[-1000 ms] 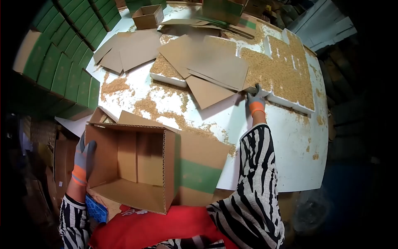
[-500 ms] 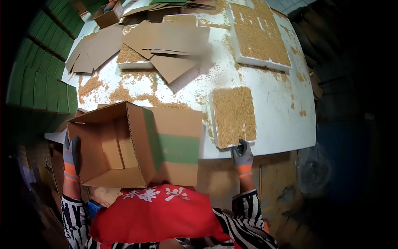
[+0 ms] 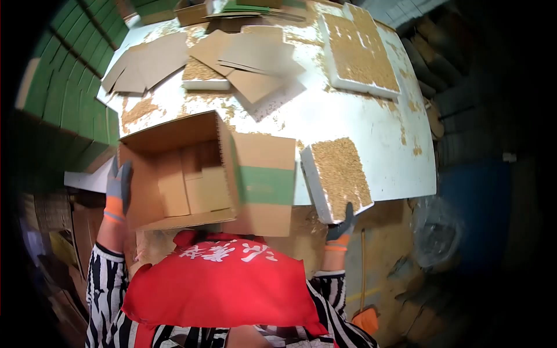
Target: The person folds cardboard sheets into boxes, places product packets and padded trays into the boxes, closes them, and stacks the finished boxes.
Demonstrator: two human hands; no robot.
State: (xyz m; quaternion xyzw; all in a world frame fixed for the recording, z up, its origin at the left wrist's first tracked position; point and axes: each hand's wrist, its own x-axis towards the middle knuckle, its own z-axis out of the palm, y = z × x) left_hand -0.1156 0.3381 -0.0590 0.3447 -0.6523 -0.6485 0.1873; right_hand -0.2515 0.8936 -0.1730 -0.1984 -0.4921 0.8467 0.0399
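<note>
An upright-flapped cardboard box point(image 3: 180, 216) lies at the table's front edge, its opening facing me and its inside bare. My left hand point(image 3: 118, 188), in a grey glove with an orange cuff, grips the box's left side. A wide flap with a green band point(image 3: 264, 185) extends to the right of the box. My right hand point(image 3: 341, 227), gloved alike, holds the near end of a white foam block point(image 3: 314, 184) topped with tan flakes. The thumb lies on top; the other fingers are hidden beneath. The block is tilted, its near end over the table's edge.
Loose cardboard sheets point(image 3: 148, 64) and more sheets point(image 3: 261, 55) lie farther back. A larger flake-covered foam block point(image 3: 362, 58) rests at the back right. Green boxes point(image 3: 58, 98) are stacked at left. Scattered flakes mark the white table point(image 3: 400, 174). An orange dustpan point(image 3: 365, 320) is on the floor.
The foam block has been pulled toward me, tilted and turned, with my right thumb now over its top. The box has turned slightly in my left hand. The camera view has shifted.
</note>
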